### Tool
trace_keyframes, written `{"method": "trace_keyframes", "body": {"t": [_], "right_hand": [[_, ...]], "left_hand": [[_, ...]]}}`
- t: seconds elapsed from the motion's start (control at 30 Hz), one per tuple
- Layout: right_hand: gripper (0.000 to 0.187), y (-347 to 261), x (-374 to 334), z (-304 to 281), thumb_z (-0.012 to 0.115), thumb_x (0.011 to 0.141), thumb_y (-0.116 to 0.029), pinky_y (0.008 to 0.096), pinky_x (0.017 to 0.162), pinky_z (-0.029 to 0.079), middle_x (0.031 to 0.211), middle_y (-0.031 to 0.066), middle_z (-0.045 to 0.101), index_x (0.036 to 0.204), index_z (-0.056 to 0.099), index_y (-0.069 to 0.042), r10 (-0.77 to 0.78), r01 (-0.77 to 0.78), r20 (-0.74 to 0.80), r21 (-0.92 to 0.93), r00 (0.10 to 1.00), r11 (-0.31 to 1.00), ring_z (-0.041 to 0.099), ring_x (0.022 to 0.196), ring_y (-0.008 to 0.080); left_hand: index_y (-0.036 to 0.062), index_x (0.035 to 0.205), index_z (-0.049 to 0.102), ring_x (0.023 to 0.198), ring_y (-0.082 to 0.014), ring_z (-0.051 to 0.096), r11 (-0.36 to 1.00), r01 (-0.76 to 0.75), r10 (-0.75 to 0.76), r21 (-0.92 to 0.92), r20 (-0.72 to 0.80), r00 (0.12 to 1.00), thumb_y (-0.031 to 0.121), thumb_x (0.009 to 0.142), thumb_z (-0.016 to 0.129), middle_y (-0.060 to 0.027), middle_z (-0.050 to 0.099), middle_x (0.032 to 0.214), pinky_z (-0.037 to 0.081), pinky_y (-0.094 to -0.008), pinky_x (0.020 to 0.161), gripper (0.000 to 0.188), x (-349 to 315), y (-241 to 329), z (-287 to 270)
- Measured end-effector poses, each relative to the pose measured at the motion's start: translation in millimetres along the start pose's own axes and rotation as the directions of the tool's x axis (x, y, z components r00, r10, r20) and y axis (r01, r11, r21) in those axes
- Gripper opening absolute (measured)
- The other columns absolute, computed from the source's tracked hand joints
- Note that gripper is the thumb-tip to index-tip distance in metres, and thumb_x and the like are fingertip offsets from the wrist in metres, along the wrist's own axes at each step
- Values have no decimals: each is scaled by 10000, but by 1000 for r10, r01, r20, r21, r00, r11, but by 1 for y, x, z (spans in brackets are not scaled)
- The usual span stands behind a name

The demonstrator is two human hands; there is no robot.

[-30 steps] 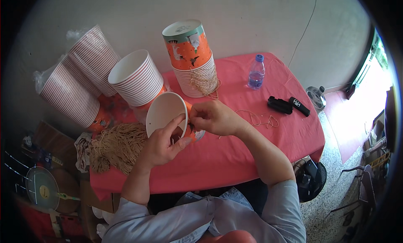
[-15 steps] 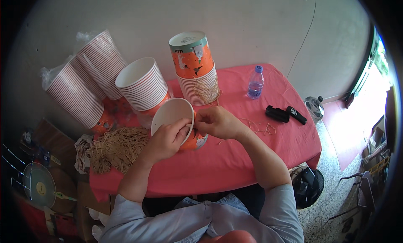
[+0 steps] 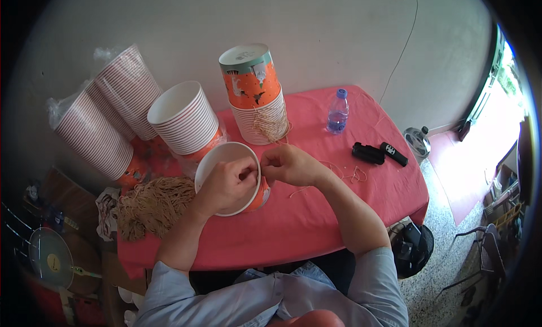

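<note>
A white-lined paper bucket [image 3: 212, 163] with an orange printed outside leans with its mouth toward me on the table's near side. My left hand [image 3: 227, 184] reaches into the mouth, its fingers curled against the right inner wall. Just outside that wall, my right hand [image 3: 289, 164] is closed in a pinch beside the rim. Whatever lies between the fingertips of either hand is too small or hidden to make out. A loose string [image 3: 339, 171] trails over the cloth right of my right hand. Left of the bucket lies a thick bundle of beige strings [image 3: 155, 207].
Behind the bucket rises a bucket stack [image 3: 257, 123] with strings hanging off it and an upturned orange bucket [image 3: 248, 81] on top. Wrapped bucket stacks [image 3: 93, 138] lean at the left. A water bottle [image 3: 337, 113] and black objects [image 3: 368, 153] sit right on the red tablecloth [image 3: 316, 225].
My left hand has gone from holding the rim to curling its fingers inside the bucket. The bucket's mouth has tipped further toward me. My right hand stays by the rim.
</note>
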State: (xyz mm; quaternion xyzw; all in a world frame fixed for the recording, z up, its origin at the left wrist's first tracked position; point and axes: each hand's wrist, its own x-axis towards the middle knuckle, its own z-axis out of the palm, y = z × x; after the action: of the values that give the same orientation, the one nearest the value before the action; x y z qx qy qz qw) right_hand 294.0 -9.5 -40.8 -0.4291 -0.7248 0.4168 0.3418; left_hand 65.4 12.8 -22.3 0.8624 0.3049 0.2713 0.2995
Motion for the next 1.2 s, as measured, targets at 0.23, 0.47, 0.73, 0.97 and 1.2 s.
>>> {"method": "trace_keyframes", "body": {"t": [0.23,0.47,0.73,0.97,1.2], "right_hand": [[126,16,12,-4,699,974,-66,323,810,604,891,91,757,1024,702,50,6,-23,55,327,998,945,753,856,169],[140,26,14,-6,692,942,-28,315,838,592,900,99,764,1059,691,49,-47,19,63,380,997,925,757,859,166],[120,22,12,-8,709,953,-41,311,857,585,893,109,775,1043,693,36,-53,33,44,371,998,928,762,867,160],[168,22,10,-11,675,987,-55,302,700,611,875,106,738,1135,657,23,-23,16,8,505,1000,863,752,788,179],[259,-8,1,-10,737,959,-134,269,565,503,716,9,639,1201,700,-51,114,-93,-40,350,993,932,604,613,86]], "left_hand": [[-32,989,683,765,-99,667,986,84,-84,-143,4,996,14,943,632,-100,721,805,552,-305,692,82,7,-19,-1],[-39,982,648,789,-71,650,979,126,-120,-158,47,992,6,964,616,-60,705,818,538,-272,710,58,7,-16,-3],[-29,936,621,758,-68,652,992,118,-118,-52,6,993,9,979,597,-55,703,806,531,-265,691,62,7,-15,-11],[-15,951,623,729,-66,645,990,63,-83,-124,-163,983,23,1000,594,-35,702,804,525,-260,666,69,7,-13,-25],[5,969,635,683,-52,593,992,-110,70,-69,-429,901,31,1004,611,-10,681,787,490,-248,625,49,5,-12,-26]]}}
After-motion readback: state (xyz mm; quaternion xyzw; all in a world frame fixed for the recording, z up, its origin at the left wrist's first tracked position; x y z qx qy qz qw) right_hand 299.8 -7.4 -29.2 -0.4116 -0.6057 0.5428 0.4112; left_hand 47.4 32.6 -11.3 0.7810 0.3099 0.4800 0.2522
